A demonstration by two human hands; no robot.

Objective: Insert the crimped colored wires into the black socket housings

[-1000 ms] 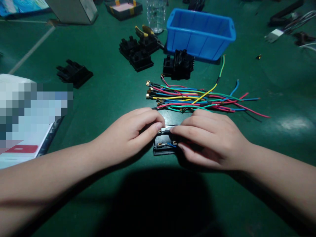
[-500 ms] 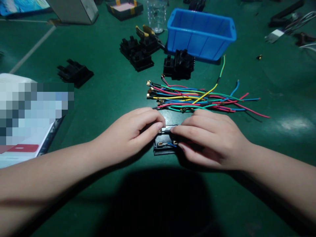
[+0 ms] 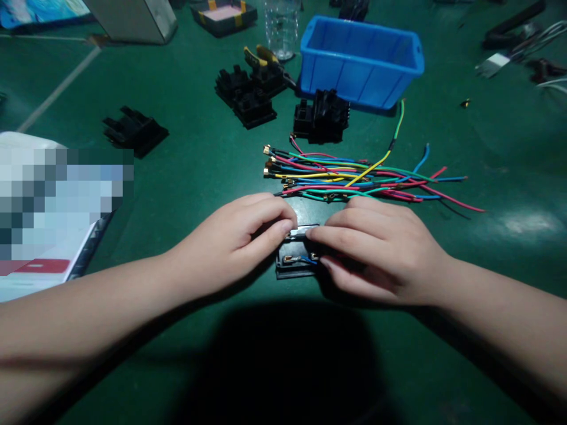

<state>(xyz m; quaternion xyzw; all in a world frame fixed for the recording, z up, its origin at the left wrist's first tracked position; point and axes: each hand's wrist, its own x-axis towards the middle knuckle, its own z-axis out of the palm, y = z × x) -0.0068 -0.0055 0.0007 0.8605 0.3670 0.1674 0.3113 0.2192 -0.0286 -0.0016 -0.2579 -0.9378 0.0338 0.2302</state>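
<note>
A small black plastic housing [image 3: 296,273] lies on the green table between my hands, with brass terminals and a short blue wire [image 3: 305,258] in it. My left hand [image 3: 248,230] has thumb and forefinger pinched at the housing's upper left, on a terminal that they mostly hide. My right hand [image 3: 381,248] grips the housing's right side, its forefinger reaching over the top edge and its thumb low beside a terminal. Just beyond my hands lies a bundle of red, blue, green and yellow wires [image 3: 345,174] with brass terminals at their left ends.
Farther back are a blue plastic bin [image 3: 361,77], a clear bottle [image 3: 282,29], yellow-handled pliers [image 3: 261,56] and several black housings [image 3: 254,108]. One more housing [image 3: 135,131] lies to the left. A pixelated screen or sheet [image 3: 66,206] is at the left edge; cables [image 3: 531,50] lie at far right.
</note>
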